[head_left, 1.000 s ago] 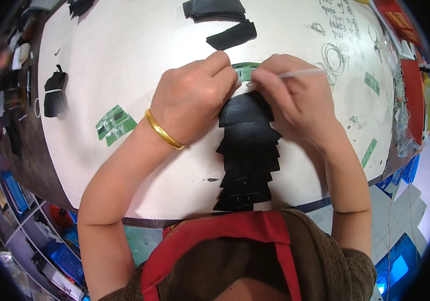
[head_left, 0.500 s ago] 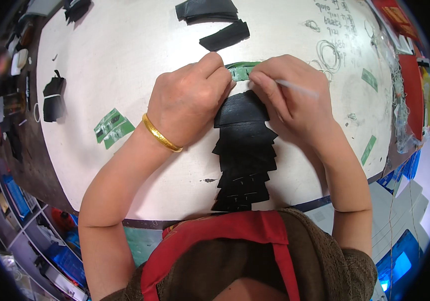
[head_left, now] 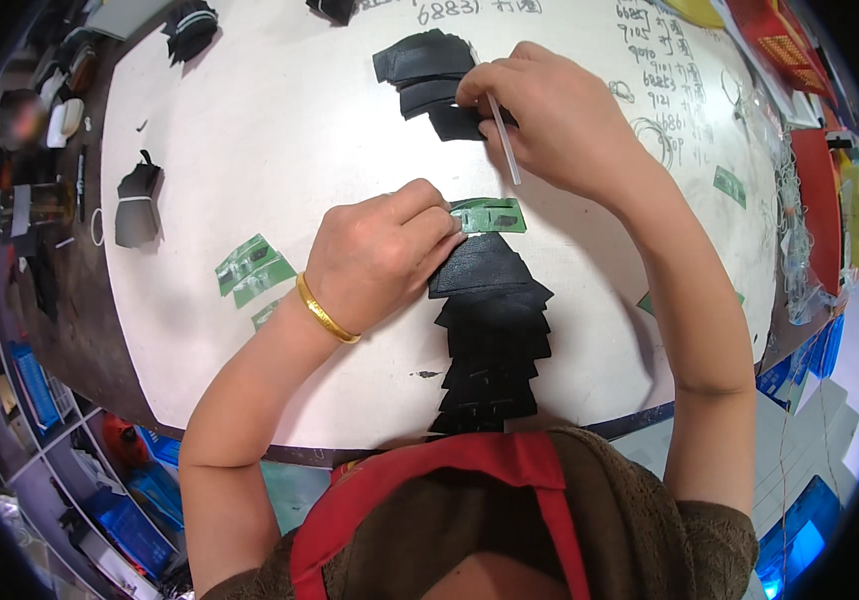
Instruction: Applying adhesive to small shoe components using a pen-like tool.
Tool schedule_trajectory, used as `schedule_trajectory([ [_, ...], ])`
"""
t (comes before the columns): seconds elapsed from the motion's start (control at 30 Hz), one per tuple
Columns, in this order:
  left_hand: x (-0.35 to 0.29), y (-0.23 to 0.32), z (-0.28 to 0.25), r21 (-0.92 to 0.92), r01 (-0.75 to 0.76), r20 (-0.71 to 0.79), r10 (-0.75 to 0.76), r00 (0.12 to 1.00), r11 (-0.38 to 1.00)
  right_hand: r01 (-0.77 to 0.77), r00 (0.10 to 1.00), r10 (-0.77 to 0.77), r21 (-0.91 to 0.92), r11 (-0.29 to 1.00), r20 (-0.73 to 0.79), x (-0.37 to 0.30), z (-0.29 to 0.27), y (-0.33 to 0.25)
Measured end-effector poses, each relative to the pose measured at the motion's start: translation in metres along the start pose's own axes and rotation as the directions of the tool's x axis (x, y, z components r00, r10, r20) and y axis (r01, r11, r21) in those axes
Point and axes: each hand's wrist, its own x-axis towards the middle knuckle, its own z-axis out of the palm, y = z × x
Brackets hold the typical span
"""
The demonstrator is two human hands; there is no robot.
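Observation:
My left hand [head_left: 379,245] pinches the left end of a small green plastic strip [head_left: 501,215] with cut-out slots, which lies at the top of a column of black pieces. My right hand [head_left: 559,125] has a thin, pale, pen-like stick [head_left: 505,150] held in its fingers, pointing down toward me. Its fingertips are at the right edge of a fanned stack of black leather-like pieces [head_left: 424,62] farther back; the exact contact is hidden. Between my arms, overlapping black pieces [head_left: 489,320] run in a column toward my body.
More green strips [head_left: 254,270] lie left of my left hand, and another [head_left: 729,186] lies at the right. A banded black bundle [head_left: 136,205] sits at the left, with another [head_left: 189,30] behind. Handwriting marks the white tabletop [head_left: 299,120]. Clear plastic [head_left: 799,240] lines the right edge.
My right hand has left the green strip and reached away from me to the black stack, still with the stick. My left hand stays on the strip. The whole view has shifted.

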Motion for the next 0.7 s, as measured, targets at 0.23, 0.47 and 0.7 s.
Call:
schedule_trajectory([
  [0.23, -0.001, -0.005, 0.006, 0.006, 0.0, -0.024, 0.0, 1.0, 1.0, -0.152, 0.986, 0.153, -0.018, 0.988, 0.064, -0.003, -0.006, -0.001],
  [0.47, 0.007, 0.005, -0.005, -0.051, 0.024, -0.009, -0.024, 1.0, 0.998, -0.32, 0.934, 0.302, 0.073, 0.945, 0.193, 0.004, -0.02, -0.002],
  [0.7, -0.006, -0.005, 0.003, -0.01, 0.007, -0.057, -0.007, 0.998, 1.0, 0.147, 0.956, -0.101, 0.149, 0.978, -0.275, -0.021, 0.029, -0.005],
])
